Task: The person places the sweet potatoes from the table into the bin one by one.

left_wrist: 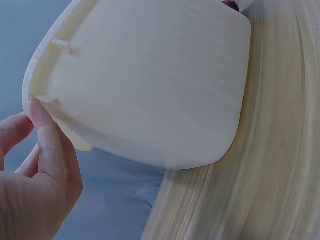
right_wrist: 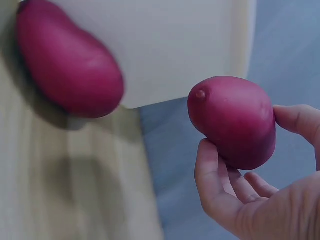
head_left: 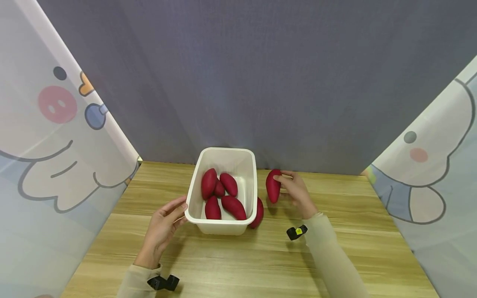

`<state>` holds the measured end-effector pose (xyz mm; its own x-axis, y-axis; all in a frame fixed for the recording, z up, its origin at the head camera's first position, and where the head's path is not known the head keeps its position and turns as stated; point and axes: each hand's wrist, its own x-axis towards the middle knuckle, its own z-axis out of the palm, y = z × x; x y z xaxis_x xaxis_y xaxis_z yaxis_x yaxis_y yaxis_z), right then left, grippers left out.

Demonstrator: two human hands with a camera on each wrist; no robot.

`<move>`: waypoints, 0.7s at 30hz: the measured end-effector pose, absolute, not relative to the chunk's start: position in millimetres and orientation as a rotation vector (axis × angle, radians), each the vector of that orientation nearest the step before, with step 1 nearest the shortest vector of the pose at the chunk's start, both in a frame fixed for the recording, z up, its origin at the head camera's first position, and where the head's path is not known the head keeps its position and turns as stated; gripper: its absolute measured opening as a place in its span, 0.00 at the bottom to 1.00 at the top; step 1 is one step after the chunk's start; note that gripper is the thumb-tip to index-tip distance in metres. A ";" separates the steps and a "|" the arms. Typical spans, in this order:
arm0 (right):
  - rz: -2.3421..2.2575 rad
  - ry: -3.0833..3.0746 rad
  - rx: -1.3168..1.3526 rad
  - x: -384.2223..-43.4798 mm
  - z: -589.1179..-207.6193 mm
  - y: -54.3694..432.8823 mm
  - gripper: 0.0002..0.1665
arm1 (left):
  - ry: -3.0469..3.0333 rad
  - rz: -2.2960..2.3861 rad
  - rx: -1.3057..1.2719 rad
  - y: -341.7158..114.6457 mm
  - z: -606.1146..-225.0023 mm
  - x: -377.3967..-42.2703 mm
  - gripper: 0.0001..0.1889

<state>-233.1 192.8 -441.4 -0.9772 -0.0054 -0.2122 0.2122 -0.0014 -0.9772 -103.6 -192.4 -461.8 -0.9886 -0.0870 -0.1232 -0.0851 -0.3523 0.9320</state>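
My left hand (head_left: pixel 161 227) pinches the left rim of a white plastic bin (head_left: pixel 221 227), thumb on top and fingers beneath the lip, as the left wrist view confirms. Inside the bin lie several reddish-purple sweet potatoes (head_left: pixel 233 207). To the right of the bin, my right hand (head_left: pixel 297 191) holds another sweet potato (right_wrist: pixel 235 122) between thumb and fingers, raised off the table and apart from the bin. One more sweet potato (right_wrist: pixel 70 62) lies on the table against the bin's right side, partly covered by the rim in the head view.
The wooden table (head_left: pixel 275 265) runs back to a grey-blue curtain (head_left: pixel 238 82). Cartoon-printed white sheets (head_left: pixel 41 165) flank it on the left and right. Each wrist carries a black camera mount (head_left: pixel 297 232).
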 end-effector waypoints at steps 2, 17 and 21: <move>-2.100 2.115 0.177 -234.4 -432.0 191.1 0.39 | -1.788 -2.571 0.237 -192.3 -461.7 -103.7 0.18; -2.103 2.141 -0.046 -245.6 -361.5 150.3 0.37 | -1.790 -2.582 0.225 -193.6 -461.0 -102.0 0.20; -2.099 2.116 -0.058 -249.0 -350.9 133.7 0.36 | -1.786 -2.589 0.226 -194.0 -460.5 -102.3 0.19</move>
<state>-249.0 133.7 -350.9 -0.9865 -0.1397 -0.0858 0.0846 0.0141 -0.9963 -102.3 -194.0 -460.5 -0.9896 -0.0716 -0.1246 -0.0910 -0.3586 0.9291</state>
